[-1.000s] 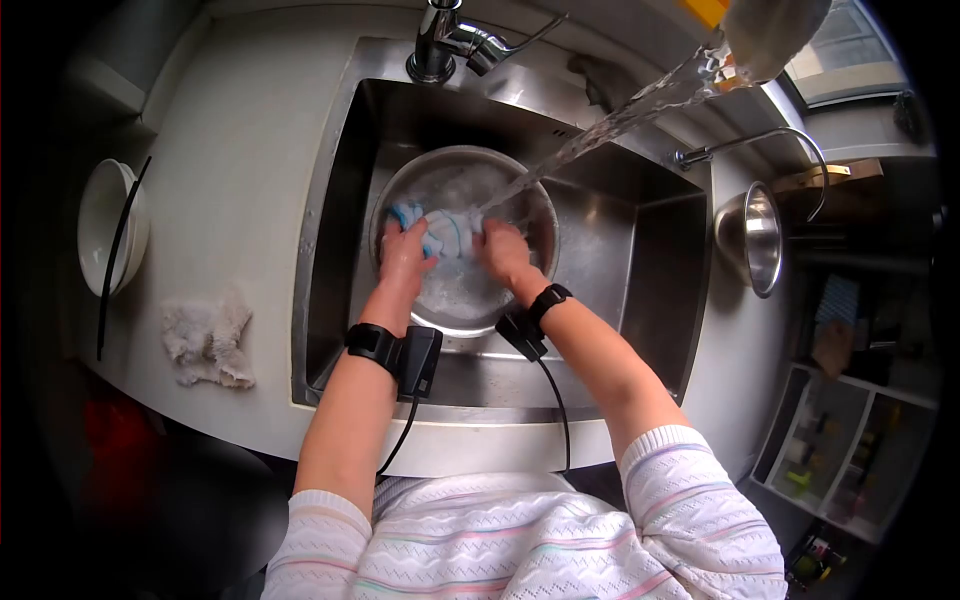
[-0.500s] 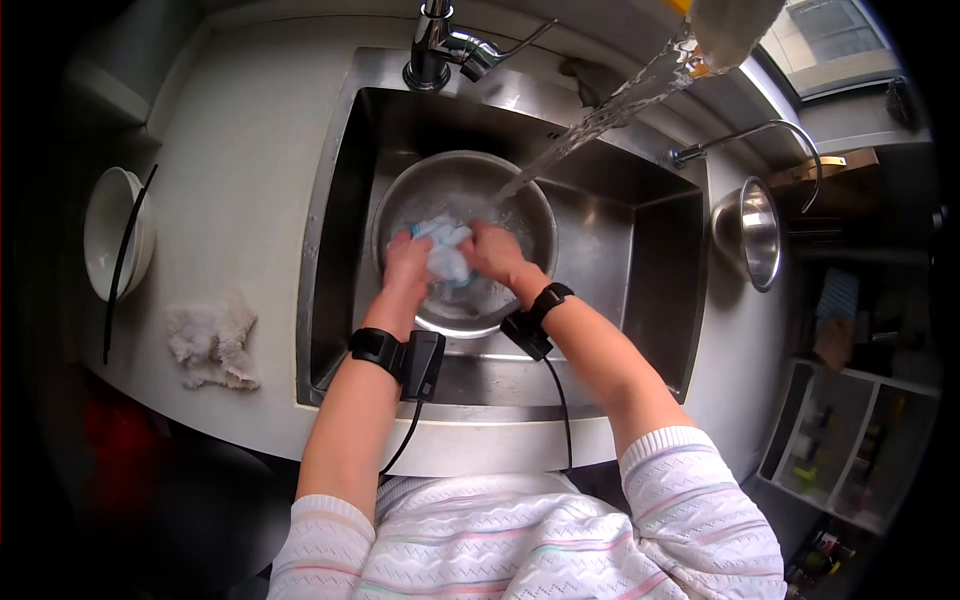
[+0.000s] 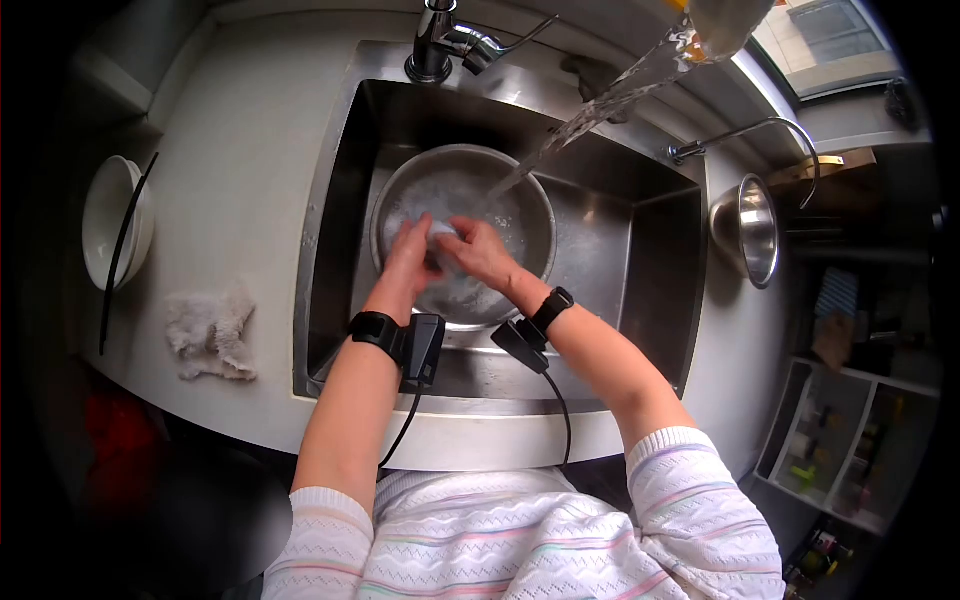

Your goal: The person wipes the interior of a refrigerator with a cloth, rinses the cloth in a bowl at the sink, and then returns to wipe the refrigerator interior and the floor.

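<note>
In the sink [image 3: 600, 230] stands a round metal basin [image 3: 548, 215] of foamy water. Between my two hands, over the basin, is a small bunched white cloth [image 3: 441, 230], mostly covered by my fingers. My left hand [image 3: 406, 258] is closed against the cloth's left side. From the right, my right hand [image 3: 480, 250] presses it with thumb and fingers. A stream of water [image 3: 590, 122] falls into the basin's upper right part.
White bowls [image 3: 108, 225] with a long black stick [image 3: 128, 250] across them and a crumpled rag [image 3: 210, 335] lie on the left counter. A tap [image 3: 430, 50] rises behind the sink. A steel bowl [image 3: 745, 230] and a thin curved tap [image 3: 790, 124] are at right.
My hands have come closer together, and the right one has shifted left. The cloth, spread more widely before with pale blue showing, is now bunched small between them.
</note>
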The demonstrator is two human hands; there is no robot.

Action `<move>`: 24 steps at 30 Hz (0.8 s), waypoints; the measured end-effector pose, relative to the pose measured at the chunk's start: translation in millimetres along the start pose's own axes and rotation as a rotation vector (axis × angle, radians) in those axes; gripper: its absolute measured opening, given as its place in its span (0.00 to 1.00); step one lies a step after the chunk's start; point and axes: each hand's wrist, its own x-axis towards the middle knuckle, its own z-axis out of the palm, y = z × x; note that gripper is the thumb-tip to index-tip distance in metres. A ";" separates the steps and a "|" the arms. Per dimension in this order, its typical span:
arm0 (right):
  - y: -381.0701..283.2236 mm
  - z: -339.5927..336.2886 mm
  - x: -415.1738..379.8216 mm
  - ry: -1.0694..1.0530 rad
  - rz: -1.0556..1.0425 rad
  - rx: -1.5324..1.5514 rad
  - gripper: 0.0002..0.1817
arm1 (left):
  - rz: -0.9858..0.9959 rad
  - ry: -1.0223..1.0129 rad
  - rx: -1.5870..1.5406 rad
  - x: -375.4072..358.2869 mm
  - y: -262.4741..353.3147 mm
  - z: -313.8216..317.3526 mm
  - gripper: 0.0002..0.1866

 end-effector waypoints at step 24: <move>-47.3 -132.6 -30.4 -0.144 -0.139 -0.581 0.13 | 0.805 0.068 1.627 -102.3 103.2 36.4 0.11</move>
